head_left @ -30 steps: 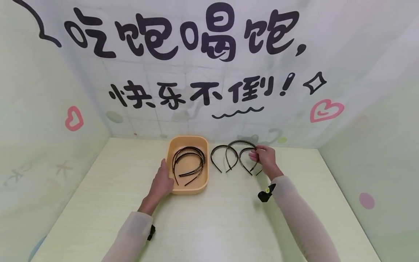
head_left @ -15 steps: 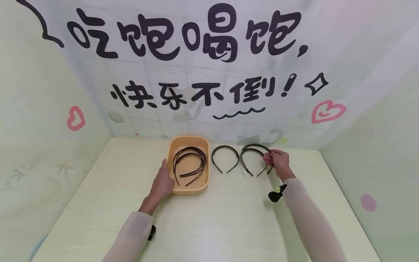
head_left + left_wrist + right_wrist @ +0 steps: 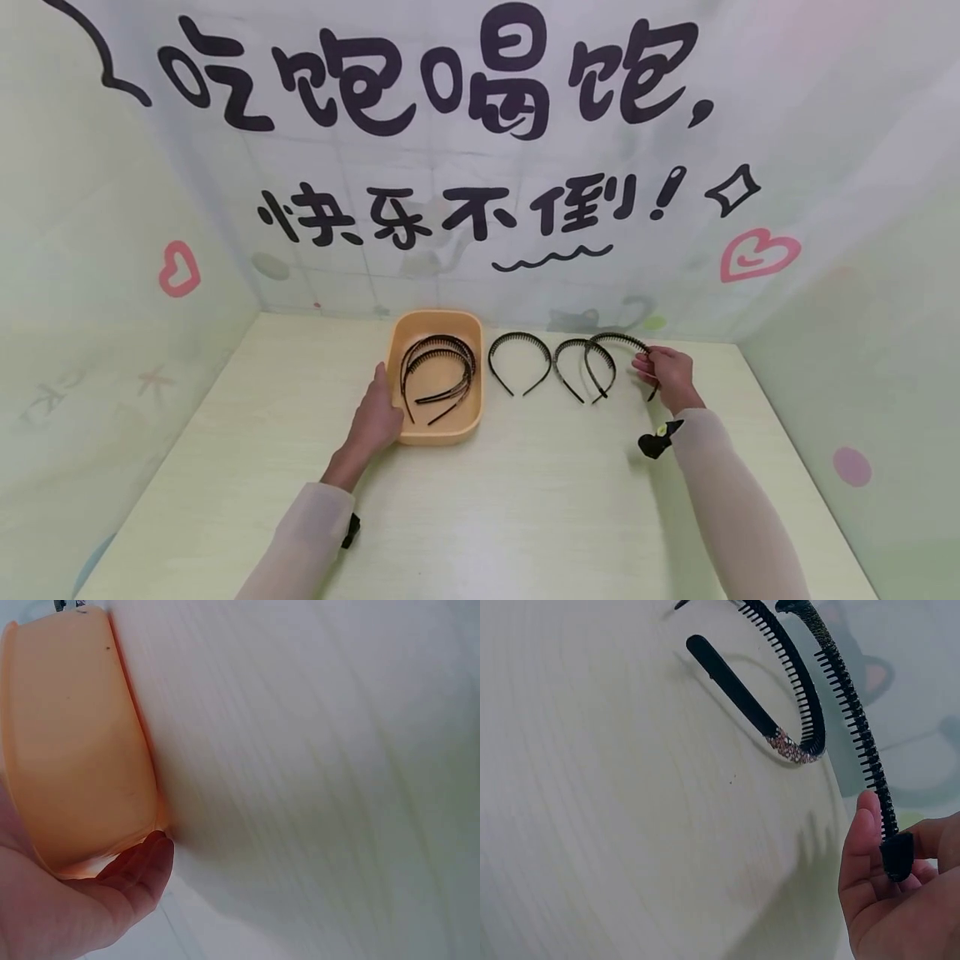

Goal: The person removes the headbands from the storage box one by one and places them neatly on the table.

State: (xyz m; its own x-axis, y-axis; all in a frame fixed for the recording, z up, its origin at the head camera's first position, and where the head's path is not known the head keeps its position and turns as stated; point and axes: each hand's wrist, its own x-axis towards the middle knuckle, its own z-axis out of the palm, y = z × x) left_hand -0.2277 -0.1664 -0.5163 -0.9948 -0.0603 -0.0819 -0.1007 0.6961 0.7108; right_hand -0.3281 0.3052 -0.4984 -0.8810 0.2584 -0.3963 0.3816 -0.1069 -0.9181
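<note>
My left hand point(image 3: 377, 414) grips the left side of an orange plastic bin point(image 3: 441, 438). In the left wrist view its fingers point(image 3: 142, 874) wrap against the end of the bin wall point(image 3: 82, 742). Several black toothed headbands point(image 3: 438, 356) lie overlapping inside the bin. At the right, my right hand point(image 3: 670, 375) pinches another black toothed headband point(image 3: 621, 337), raised over the table. The right wrist view shows thumb and fingers on one end of this headband point(image 3: 859, 724). Beside it lies a headband with a glittery patch point(image 3: 791, 746); in the head view that headband point(image 3: 576, 342) is partly overlapped by the held one.
One more black headband point(image 3: 519, 336) lies on the pale wooden table point(image 3: 487, 517), between the bin and the glittery one. A white printed wall sheet point(image 3: 420, 283) rises right behind them. Side sheets point(image 3: 847, 375) bound the table left and right.
My right hand has carried its headband to the right, past the middle headband and over the glittery one. The left hand keeps its grip on the bin.
</note>
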